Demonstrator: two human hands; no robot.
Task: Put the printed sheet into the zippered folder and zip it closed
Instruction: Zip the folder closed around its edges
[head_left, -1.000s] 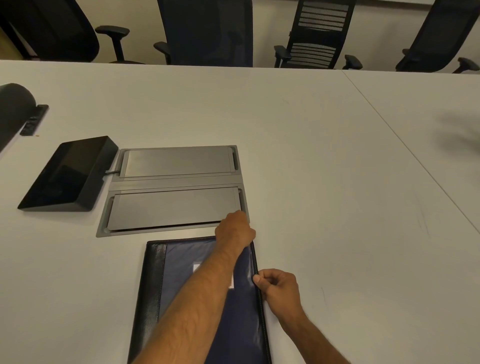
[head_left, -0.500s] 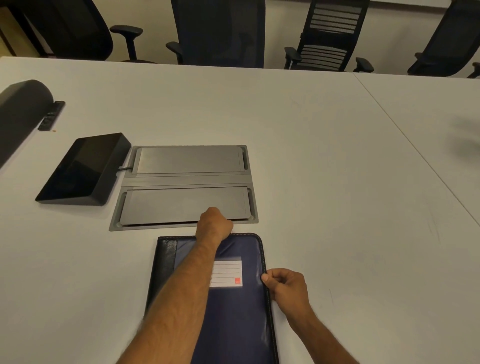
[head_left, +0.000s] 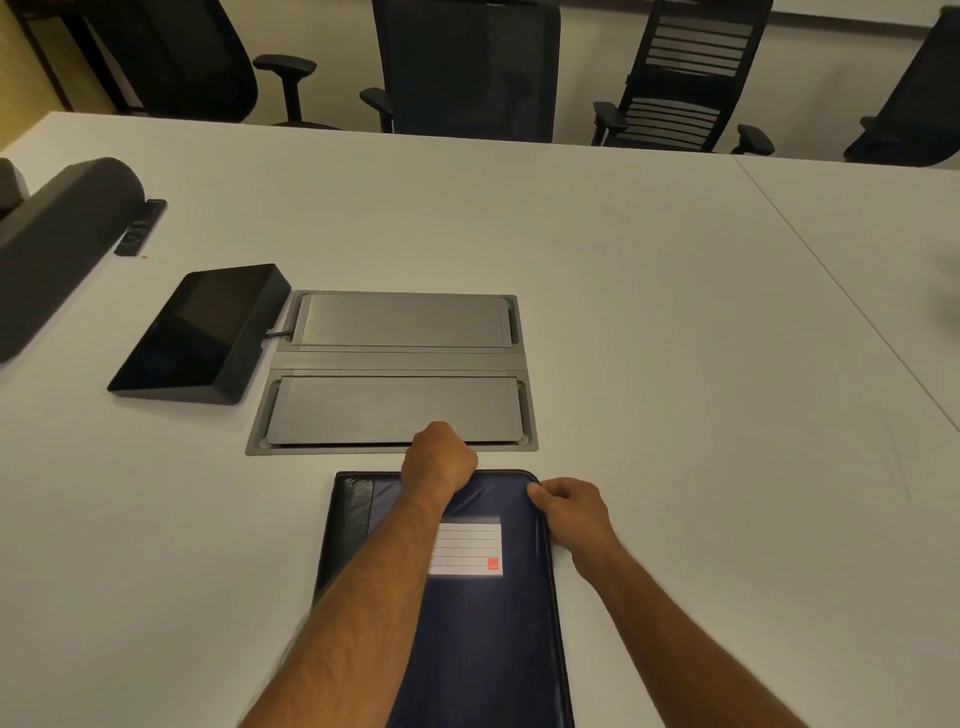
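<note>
A dark blue zippered folder (head_left: 483, 623) with a black spine strip and a white label lies shut on the white table in front of me. My left hand (head_left: 440, 460) is a closed fist at the middle of the folder's far edge, on the zipper line; the pull itself is hidden inside the fist. My right hand (head_left: 569, 512) pinches the folder's far right corner and holds it down. The printed sheet is not in sight.
A grey metal cable hatch (head_left: 395, 371) sits flush in the table just beyond the folder. A black touch console (head_left: 200, 335) stands left of it, with a dark speaker bar (head_left: 62, 244) and a remote (head_left: 140, 228) further left. Office chairs (head_left: 467, 67) line the far edge.
My left fist has slid left along the folder's far edge, from the right corner to about the middle. My right hand has moved up the right edge to the far right corner.
</note>
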